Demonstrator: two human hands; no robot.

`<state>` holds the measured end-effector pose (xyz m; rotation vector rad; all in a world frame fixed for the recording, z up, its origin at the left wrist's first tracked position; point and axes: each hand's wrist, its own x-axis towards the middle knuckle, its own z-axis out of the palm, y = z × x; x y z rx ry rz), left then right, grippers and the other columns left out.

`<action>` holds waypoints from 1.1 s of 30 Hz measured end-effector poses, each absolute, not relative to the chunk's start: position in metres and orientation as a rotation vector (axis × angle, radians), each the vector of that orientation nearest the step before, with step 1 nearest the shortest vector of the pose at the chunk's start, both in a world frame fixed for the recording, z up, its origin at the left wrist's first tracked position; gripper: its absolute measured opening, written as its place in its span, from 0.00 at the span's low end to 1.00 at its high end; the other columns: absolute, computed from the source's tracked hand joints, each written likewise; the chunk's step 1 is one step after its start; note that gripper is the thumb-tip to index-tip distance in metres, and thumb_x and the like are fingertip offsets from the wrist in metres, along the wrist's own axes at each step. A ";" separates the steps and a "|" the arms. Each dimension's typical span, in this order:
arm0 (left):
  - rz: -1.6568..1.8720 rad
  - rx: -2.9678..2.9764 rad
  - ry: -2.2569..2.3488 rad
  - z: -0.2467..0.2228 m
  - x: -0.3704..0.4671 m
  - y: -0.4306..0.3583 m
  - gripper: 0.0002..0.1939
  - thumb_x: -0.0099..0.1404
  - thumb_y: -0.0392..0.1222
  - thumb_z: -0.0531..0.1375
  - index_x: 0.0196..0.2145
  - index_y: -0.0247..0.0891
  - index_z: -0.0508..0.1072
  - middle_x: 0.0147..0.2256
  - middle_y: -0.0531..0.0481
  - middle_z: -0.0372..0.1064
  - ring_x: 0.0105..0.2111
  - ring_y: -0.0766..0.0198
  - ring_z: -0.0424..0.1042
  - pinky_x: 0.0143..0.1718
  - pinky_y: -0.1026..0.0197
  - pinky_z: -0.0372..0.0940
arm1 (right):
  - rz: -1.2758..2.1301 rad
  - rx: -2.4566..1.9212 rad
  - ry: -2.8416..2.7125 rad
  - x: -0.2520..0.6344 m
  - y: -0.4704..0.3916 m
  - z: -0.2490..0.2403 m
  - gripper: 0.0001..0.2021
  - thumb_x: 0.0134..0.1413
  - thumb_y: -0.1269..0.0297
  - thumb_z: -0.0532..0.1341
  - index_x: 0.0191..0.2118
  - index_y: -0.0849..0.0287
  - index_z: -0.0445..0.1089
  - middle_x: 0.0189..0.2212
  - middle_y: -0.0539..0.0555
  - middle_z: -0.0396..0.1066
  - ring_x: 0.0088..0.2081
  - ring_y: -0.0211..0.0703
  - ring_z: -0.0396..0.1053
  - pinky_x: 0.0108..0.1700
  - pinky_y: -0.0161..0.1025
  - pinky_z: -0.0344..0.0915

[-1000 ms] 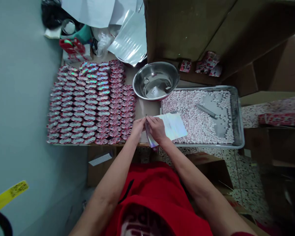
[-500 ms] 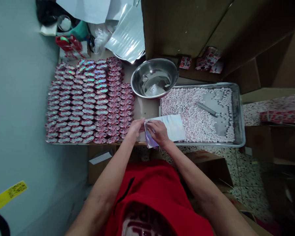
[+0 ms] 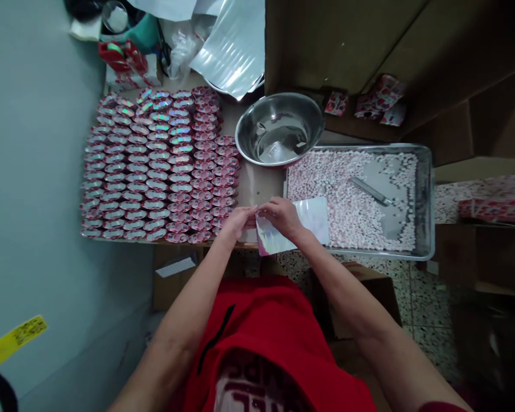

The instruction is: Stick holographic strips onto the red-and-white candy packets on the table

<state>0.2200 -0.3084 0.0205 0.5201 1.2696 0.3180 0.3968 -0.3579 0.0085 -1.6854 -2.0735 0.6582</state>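
Observation:
A shiny silvery foil sheet (image 3: 277, 241) lies at the front edge of the table, its right part overlapping the metal tray. My left hand (image 3: 239, 222) is at the sheet's upper left corner, fingers pinched together on it. Close beside it, my right hand (image 3: 283, 217) bends over the sheet with its fingertips pinching the same corner. The fingertips of both hands almost meet there. Whether the sheet is single or layered I cannot tell. To the left stand tight rows of small red-and-white packets (image 3: 158, 171).
The metal tray (image 3: 429, 200) holds many small pale pieces and a metal scoop (image 3: 371, 191). Behind it are a steel bowl (image 3: 280, 129) and a large cardboard box (image 3: 326, 51) with several packets. A red tape dispenser (image 3: 122, 56) and foil sheets (image 3: 236, 51) lie at the back.
My right hand has moved up to the sheet's upper left corner, beside my left hand. The lifted purple-tinted corner now lies flatter. The whole view has shifted slightly.

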 end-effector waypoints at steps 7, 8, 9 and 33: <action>0.338 0.480 1.227 0.015 0.222 -0.310 0.17 0.54 0.50 0.75 0.30 0.34 0.78 0.27 0.46 0.77 0.27 0.61 0.76 0.38 0.57 0.71 | 0.599 -1.723 -2.165 0.393 -0.358 0.008 0.13 0.74 0.65 0.55 0.47 0.57 0.78 0.39 0.58 0.75 0.41 0.48 0.68 0.43 0.41 0.55; 0.338 0.472 1.229 0.015 0.223 -0.311 0.17 0.55 0.50 0.75 0.31 0.34 0.78 0.28 0.46 0.77 0.27 0.61 0.76 0.38 0.57 0.71 | 0.638 -1.763 -2.102 0.392 -0.358 0.006 0.13 0.73 0.65 0.55 0.47 0.58 0.78 0.40 0.59 0.75 0.41 0.48 0.69 0.43 0.41 0.56; 0.338 0.465 1.233 0.014 0.224 -0.313 0.16 0.55 0.49 0.75 0.31 0.34 0.78 0.28 0.46 0.78 0.28 0.61 0.76 0.39 0.57 0.72 | 0.692 -1.798 -2.029 0.391 -0.356 0.004 0.13 0.73 0.64 0.55 0.46 0.58 0.78 0.41 0.59 0.75 0.41 0.48 0.70 0.42 0.41 0.57; 0.232 0.403 1.337 0.006 0.230 -0.316 0.13 0.64 0.46 0.67 0.28 0.34 0.75 0.25 0.44 0.77 0.25 0.61 0.76 0.36 0.58 0.73 | 0.492 -1.717 -2.309 0.389 -0.360 -0.005 0.08 0.62 0.71 0.60 0.35 0.62 0.78 0.31 0.59 0.74 0.34 0.46 0.67 0.37 0.41 0.54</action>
